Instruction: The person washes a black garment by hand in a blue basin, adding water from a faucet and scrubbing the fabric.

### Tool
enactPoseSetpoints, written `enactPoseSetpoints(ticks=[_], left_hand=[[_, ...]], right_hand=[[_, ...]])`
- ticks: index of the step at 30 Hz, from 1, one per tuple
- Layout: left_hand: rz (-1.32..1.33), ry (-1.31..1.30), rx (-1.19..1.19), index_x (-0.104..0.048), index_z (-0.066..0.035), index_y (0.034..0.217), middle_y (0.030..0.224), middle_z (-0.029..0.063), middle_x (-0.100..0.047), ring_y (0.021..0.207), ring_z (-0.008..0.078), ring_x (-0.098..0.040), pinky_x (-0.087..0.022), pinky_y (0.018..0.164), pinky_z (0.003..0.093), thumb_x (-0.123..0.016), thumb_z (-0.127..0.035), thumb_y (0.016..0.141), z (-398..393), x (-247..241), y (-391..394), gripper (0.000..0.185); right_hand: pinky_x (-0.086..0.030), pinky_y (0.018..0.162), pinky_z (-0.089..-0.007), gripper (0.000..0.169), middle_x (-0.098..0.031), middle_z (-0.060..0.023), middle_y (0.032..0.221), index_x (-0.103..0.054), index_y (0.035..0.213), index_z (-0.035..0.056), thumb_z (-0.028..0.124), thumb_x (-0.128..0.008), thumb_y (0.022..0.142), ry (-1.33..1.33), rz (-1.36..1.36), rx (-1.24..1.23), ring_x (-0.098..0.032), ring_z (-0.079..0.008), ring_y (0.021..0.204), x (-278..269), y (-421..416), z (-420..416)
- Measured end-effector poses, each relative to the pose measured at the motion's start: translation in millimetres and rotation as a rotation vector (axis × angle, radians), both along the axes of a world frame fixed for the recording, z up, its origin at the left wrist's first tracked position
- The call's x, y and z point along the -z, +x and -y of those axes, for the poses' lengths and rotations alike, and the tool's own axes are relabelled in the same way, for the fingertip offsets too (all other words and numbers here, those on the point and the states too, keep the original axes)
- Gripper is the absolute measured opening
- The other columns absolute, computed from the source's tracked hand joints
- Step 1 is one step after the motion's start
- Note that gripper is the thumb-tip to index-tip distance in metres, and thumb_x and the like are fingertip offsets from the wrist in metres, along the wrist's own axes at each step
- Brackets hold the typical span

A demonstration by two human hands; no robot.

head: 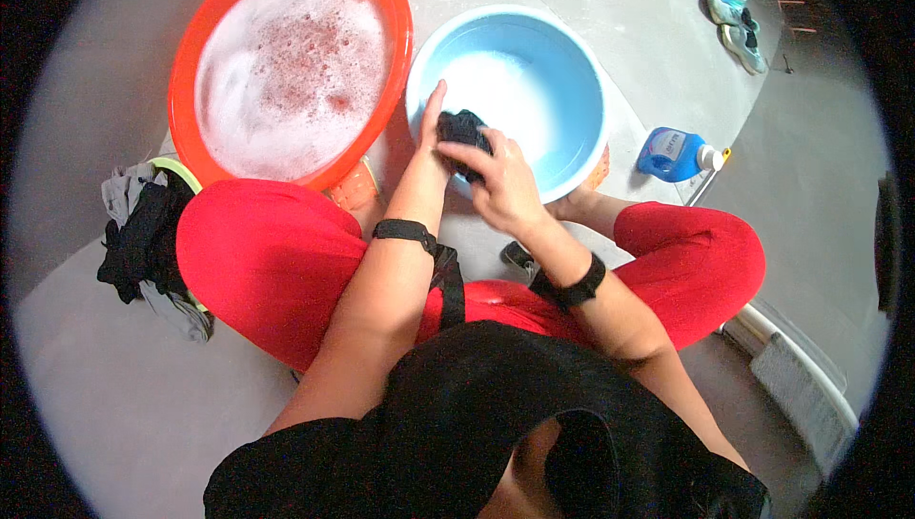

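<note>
A bunched wet-looking black cloth [463,134] sits between my two hands, over the near left rim of a light blue plastic basin [572,76]. My left hand [432,122] holds it from the left against the palm, one finger pointing away from me. From the right, my right hand [509,183] grips the cloth with bent fingers, slightly blurred. Part of the cloth is hidden by these fingers. The blue basin holds water with a bright glare on it. Left of it stands a large orange-red plastic basin [187,61], filled with foamy water [293,76].
Black and grey clothes [143,233] hang over a pale yellow-green container [175,165] by my left knee. A blue detergent bottle [670,154] with a white cap is on the floor at right. Shoes [733,18] lie at the far right. Orange blocks [355,189] show beneath the basins.
</note>
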State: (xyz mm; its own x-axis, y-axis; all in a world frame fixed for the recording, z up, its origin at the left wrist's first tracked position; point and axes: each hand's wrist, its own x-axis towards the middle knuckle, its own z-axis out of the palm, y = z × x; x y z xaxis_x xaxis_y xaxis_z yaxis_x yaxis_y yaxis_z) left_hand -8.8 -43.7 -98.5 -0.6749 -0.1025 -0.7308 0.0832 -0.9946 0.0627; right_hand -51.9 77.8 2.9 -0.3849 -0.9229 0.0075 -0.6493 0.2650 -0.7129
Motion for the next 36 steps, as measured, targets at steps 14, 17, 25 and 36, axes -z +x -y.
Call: enactPoseSetpoints(ticks=[14, 17, 25, 36], left_hand=[[-0.08, -0.204, -0.156, -0.054, -0.008, 0.099, 0.091, 0.009, -0.06, 0.085, 0.0232, -0.06, -0.05, 0.077, 0.0375, -0.03, -0.032, 0.091, -25, -48, -16, 0.035], [0.1, -0.381, -0.096, -0.055, -0.004, 0.094, 0.087, 0.0084, -0.06, 0.077, 0.0194, -0.06, -0.05, 0.071, 0.0339, -0.036, -0.024, 0.089, -26, -58, -21, 0.028], [0.356, -0.678, -0.014, -0.053, -0.005, 0.103, 0.096, 0.0073, -0.054, 0.083, 0.0172, -0.051, -0.041, 0.078, 0.0332, -0.052, -0.035, 0.084, -7, -58, -21, 0.035], [0.539, -0.745, 0.165, -0.037, -0.006, 0.133, 0.134, 0.0228, -0.029, 0.124, 0.0326, -0.033, -0.03, 0.101, 0.0394, -0.058, -0.042, 0.08, -17, 3, -13, 0.068]], right_hand=[[-0.047, 0.068, -0.0411, 0.028, -0.061, -0.0215, 0.081, -0.057, 0.096, 0.0033, 0.03, -0.052, 0.087, -0.127, 0.092, 0.311, -0.06, -0.0363, 0.075, -8, -23, 38], [-0.046, 0.067, -0.0423, 0.027, -0.061, -0.0219, 0.08, -0.057, 0.094, 0.0028, 0.026, -0.045, 0.089, -0.077, -0.062, 0.261, -0.06, -0.0358, 0.073, 26, -53, 43], [-0.047, 0.082, -0.0426, 0.074, -0.06, -0.0272, 0.099, -0.053, 0.113, -0.0026, 0.062, -0.031, 0.085, 0.573, 0.298, 0.527, -0.059, -0.0384, 0.095, 116, -129, 21], [-0.041, 0.085, -0.0618, 0.054, -0.036, -0.0145, 0.128, -0.047, 0.121, 0.0131, 0.039, -0.063, 0.076, 0.875, -0.37, -0.36, -0.032, -0.0331, 0.125, 156, -96, 26]])
